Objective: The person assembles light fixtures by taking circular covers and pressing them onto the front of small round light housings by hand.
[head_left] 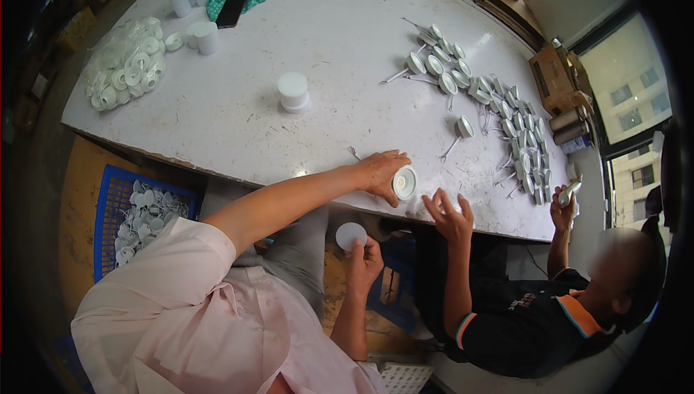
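Note:
At the table's near edge, my left hand [382,176] is closed round a round white light fitting [405,183] with a small yellowish centre, its open face turned to the right. Lower down, off the table, my right hand [363,262] pinches a thin white disc [351,236] between thumb and fingers. A short wire-like piece [353,153] lies beside my left forearm. Further back stands a small stack of white discs [293,92].
A co-worker at the right has one hand [452,217] near the fitting and another holding a small light [570,191]. Many wired fittings [517,134] cover the table's right side. A bag of white rings [130,69], a phone [231,12] and a blue basket [108,213] are left.

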Available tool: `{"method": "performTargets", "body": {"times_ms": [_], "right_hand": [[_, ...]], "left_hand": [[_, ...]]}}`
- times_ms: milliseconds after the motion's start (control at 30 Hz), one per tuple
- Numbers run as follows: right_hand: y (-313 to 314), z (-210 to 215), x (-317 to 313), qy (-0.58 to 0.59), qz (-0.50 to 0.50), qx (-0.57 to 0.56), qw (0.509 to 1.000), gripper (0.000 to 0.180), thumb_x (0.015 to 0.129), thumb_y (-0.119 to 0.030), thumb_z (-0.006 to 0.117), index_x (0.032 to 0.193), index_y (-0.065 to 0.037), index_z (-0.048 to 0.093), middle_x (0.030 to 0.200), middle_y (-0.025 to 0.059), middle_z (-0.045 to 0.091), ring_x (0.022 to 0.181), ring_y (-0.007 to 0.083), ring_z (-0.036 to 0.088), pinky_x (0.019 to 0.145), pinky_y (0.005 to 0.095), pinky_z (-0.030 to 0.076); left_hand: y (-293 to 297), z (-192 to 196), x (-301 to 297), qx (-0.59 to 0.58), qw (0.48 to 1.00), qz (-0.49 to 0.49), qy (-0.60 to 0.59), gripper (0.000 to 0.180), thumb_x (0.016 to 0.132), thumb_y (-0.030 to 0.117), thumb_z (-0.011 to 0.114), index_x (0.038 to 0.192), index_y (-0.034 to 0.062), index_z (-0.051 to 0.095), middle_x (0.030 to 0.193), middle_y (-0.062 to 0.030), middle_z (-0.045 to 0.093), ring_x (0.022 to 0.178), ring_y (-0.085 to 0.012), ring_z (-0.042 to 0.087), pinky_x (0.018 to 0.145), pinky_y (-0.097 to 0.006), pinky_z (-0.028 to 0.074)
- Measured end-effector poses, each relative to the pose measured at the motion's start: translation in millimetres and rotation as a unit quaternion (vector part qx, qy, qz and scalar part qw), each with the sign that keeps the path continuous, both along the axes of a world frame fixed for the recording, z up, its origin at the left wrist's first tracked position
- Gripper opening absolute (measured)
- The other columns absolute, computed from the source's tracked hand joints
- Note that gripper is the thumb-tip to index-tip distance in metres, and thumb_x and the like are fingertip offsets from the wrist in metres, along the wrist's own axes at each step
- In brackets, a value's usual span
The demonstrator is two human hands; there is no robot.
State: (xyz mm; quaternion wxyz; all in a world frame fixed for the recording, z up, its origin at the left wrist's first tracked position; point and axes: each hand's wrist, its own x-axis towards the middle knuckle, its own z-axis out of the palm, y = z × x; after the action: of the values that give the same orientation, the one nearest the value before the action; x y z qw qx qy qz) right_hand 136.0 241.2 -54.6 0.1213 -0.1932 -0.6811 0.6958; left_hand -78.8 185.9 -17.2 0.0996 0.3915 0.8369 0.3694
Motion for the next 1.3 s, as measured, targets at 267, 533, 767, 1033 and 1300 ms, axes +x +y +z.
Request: {"method": "performTargets", "body": {"times_ms": [267,533,767,1033,1300], "right_hand": [[14,23,-6,0.032,-0.054,-0.043,0.997,0.013,0.09,-0.011,0.06,0.093,0.002,0.06,0.076,0.0041,0.061,0.062,0.0065,0.054,0.057,0.0202,0.043],[37,48,-37,0.1,-0.112,-0.218,0.964,0.014,0.091,-0.008,0.054,0.103,-0.001,0.057,0.089,0.0073,0.063,0.065,0.0078,0.054,0.051,0.0192,0.04],[-5,64,-48,0.055,-0.033,-0.157,0.986,0.022,0.09,-0.007,0.056,0.111,0.003,0.057,0.084,0.0069,0.062,0.055,0.0059,0.05,0.044,0.0168,0.039],[-43,58,-53,0.034,0.019,-0.11,0.993,0.026,0.088,-0.005,0.06,0.113,0.002,0.057,0.086,0.0065,0.063,0.054,0.0055,0.05,0.045,0.0164,0.039],[-64,62,-55,0.023,0.042,-0.107,0.993,0.028,0.087,-0.006,0.062,0.113,0.002,0.057,0.09,0.0066,0.063,0.062,0.0062,0.054,0.048,0.0166,0.041]], "left_hand": [[-2,-13,3,0.046,0.998,0.041,-0.017,0.077,0.061,0.03,0.081,0.124,0.0033,0.046,0.116,-0.0203,0.058,0.113,-0.0335,0.054,0.098,-0.039,0.044],[-60,11,47,0.226,0.946,0.044,-0.23,0.074,0.065,0.02,0.083,0.125,0.0032,0.043,0.111,-0.0129,0.063,0.104,-0.0204,0.061,0.092,-0.032,0.046],[-111,30,93,0.244,0.926,0.078,-0.277,0.079,0.066,0.011,0.082,0.134,0.0067,0.041,0.113,-0.0074,0.063,0.105,-0.0164,0.06,0.092,-0.032,0.047],[-146,25,114,0.253,0.935,0.096,-0.228,0.078,0.067,0.013,0.075,0.135,0.0031,0.04,0.118,-0.0137,0.059,0.112,-0.0205,0.056,0.097,-0.032,0.044],[-160,27,123,0.296,0.917,0.127,-0.234,0.07,0.07,0.018,0.074,0.131,0.001,0.043,0.117,-0.0157,0.059,0.11,-0.0231,0.057,0.095,-0.034,0.046]]}}
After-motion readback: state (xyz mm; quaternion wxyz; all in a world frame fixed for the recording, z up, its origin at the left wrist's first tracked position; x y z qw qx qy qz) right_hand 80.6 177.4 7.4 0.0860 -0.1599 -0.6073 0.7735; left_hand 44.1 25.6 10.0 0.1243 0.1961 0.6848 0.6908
